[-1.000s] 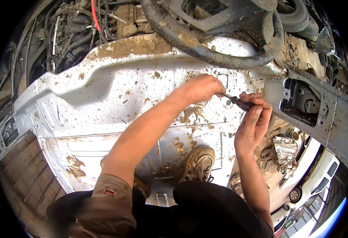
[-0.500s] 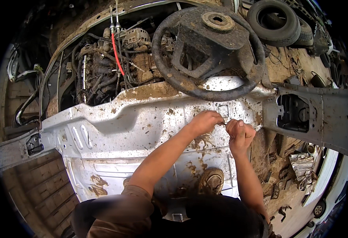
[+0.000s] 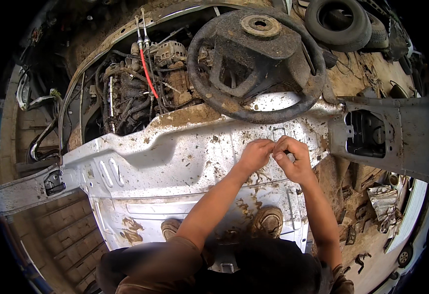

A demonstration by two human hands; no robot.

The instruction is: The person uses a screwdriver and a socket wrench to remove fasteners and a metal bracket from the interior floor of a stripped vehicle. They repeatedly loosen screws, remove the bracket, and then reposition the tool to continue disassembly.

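My left hand point(image 3: 256, 157) and my right hand point(image 3: 292, 159) meet fingertip to fingertip over the white metal floor panel point(image 3: 195, 169), just below the steering wheel. Both are closed in a pinch. Whatever lies between the fingers is too small and too covered to make out. Above them is the dirt-caked steering wheel point(image 3: 268, 117), its centre cover off and a round hub point(image 3: 260, 26) showing. Brown mud is spattered over the panel.
Beyond the panel, an exposed engine point(image 3: 136, 83) has a red-sleeved cable point(image 3: 147, 73) across it. Pillars with openings flank me, including the right one point(image 3: 405, 134). Tyres point(image 3: 339, 24) lie at the upper right. My shoes point(image 3: 268, 221) stand on the panel.
My right hand has turned from a fist with the thumb up to a pinch beside the left fingers. Both hands stay together. The view has shifted slightly, and my left shoe now shows.
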